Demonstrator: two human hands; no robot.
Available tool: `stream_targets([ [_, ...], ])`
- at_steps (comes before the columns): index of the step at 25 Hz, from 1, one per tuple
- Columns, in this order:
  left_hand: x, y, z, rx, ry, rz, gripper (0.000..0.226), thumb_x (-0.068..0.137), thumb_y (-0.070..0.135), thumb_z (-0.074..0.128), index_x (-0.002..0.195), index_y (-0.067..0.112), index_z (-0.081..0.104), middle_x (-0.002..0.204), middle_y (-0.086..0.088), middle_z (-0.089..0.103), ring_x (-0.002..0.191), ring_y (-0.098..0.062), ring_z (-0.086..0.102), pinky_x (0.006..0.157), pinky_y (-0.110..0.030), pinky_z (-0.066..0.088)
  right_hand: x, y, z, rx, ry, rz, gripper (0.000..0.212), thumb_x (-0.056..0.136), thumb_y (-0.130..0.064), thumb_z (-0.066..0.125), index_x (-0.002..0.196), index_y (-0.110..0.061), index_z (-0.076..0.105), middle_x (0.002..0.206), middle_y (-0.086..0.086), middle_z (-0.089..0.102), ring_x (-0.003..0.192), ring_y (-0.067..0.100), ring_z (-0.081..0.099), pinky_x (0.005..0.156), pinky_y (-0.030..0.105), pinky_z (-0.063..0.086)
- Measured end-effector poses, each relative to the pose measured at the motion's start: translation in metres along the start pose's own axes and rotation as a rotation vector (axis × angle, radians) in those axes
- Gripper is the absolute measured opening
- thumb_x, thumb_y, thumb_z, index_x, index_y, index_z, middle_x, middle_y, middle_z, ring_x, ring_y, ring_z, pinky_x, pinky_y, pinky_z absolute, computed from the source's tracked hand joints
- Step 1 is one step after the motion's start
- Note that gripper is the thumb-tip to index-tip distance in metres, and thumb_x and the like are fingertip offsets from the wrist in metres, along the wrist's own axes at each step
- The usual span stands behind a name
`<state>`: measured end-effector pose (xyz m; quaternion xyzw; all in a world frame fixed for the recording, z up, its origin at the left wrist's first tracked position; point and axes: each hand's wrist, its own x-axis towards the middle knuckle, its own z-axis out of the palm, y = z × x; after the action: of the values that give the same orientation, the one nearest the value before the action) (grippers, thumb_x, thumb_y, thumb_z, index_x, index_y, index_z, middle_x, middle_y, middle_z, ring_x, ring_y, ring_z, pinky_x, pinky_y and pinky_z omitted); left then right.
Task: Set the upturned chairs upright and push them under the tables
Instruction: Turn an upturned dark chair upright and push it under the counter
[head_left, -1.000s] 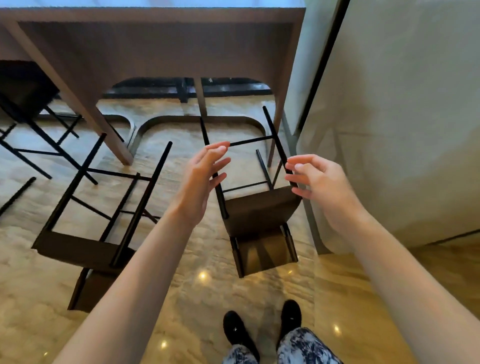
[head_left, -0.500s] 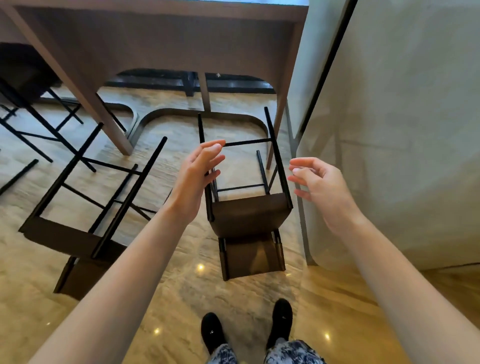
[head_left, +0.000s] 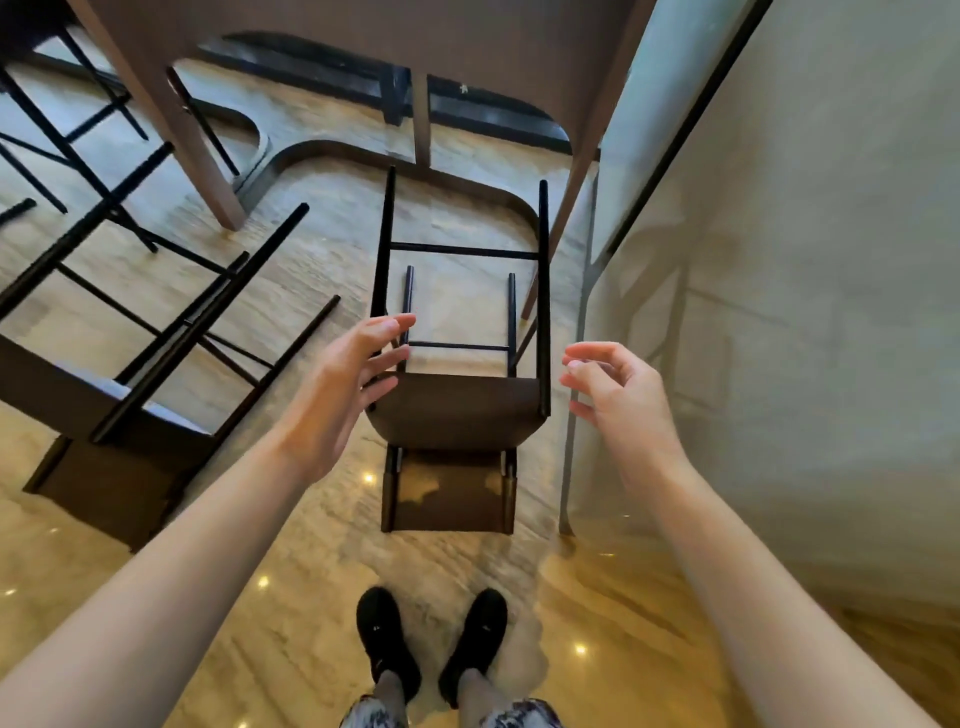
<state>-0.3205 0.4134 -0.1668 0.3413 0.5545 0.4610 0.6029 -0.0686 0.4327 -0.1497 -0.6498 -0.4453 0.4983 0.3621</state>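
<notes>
Two black shoes (head_left: 434, 644) stand at six o'clock, nearest of all, toes toward the work. Just beyond them, dead centre, the upturned chair (head_left: 457, 410) lies on the glossy floor (head_left: 291, 597): its backrest flat on the tiles, the dark seat raised on edge, four thin black legs running away toward twelve o'clock.

Both hands flank the seat. The left hand (head_left: 340, 392), at about nine o'clock of the seat, has its fingers spread and straight, tips in line with the near left leg; whether they touch it I cannot tell. The right hand (head_left: 618, 395), at three o'clock, is loosely curled, holds nothing, and stands just clear of the right leg.

My judgement on handling: a stiff frame of slim metal tube with a hard seat, likely light enough for two hands. The smooth tubes may turn in a loose grip, and the polished floor may let the backrest skid as it pivots. Firmest hold looks to be low on the two near legs, where they meet the seat, or the seat edges themselves.

At nine o'clock a second upturned chair (head_left: 130, 395) lies near, untouched. Farthest, at twelve o'clock, the table (head_left: 363, 31) waits, its leg (head_left: 176, 135) at eleven; a pale wall (head_left: 805, 312) closes the right side.
</notes>
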Motion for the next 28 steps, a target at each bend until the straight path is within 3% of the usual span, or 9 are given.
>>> stream_targets([
  [6,0.038,-0.084,-0.016,0.002,0.008,-0.123,0.053,0.071,0.060,0.063,0.117,0.033,0.069,0.127,0.015,0.067,0.121,-0.007,0.061,0.109,-0.042,0.041,0.023,0.083,0.018,-0.021,0.032,0.132,0.016,0.096,-0.017,0.058,0.101,-0.025,0.070,0.102,-0.005,0.071,0.101,0.011,0.067,0.088,0.033,0.057],
  [17,0.079,-0.283,-0.057,-0.045,0.092,-0.347,0.047,0.076,0.059,0.061,0.113,0.031,0.070,0.130,0.009,0.066,0.122,-0.009,0.060,0.106,-0.038,0.041,0.071,0.272,0.102,-0.006,0.124,0.440,0.014,0.097,-0.018,0.057,0.103,-0.021,0.068,0.103,-0.005,0.068,0.100,0.011,0.066,0.086,0.030,0.057],
  [23,0.096,-0.396,-0.075,-0.038,0.175,-0.496,0.048,0.083,0.052,0.056,0.122,0.026,0.068,0.133,0.009,0.064,0.123,-0.009,0.059,0.109,-0.039,0.040,0.088,0.381,0.144,-0.072,0.084,0.556,0.017,0.098,-0.020,0.057,0.110,-0.026,0.067,0.098,-0.023,0.059,0.102,0.009,0.063,0.095,0.035,0.054],
  [28,0.106,-0.483,-0.082,-0.071,0.284,-0.585,0.044,0.081,0.050,0.061,0.120,0.030,0.068,0.132,0.011,0.063,0.124,-0.009,0.057,0.105,-0.036,0.040,0.100,0.461,0.154,-0.138,-0.003,0.661,0.036,0.098,-0.017,0.056,0.133,-0.025,0.058,0.122,-0.009,0.060,0.117,0.012,0.057,0.104,0.037,0.048],
])
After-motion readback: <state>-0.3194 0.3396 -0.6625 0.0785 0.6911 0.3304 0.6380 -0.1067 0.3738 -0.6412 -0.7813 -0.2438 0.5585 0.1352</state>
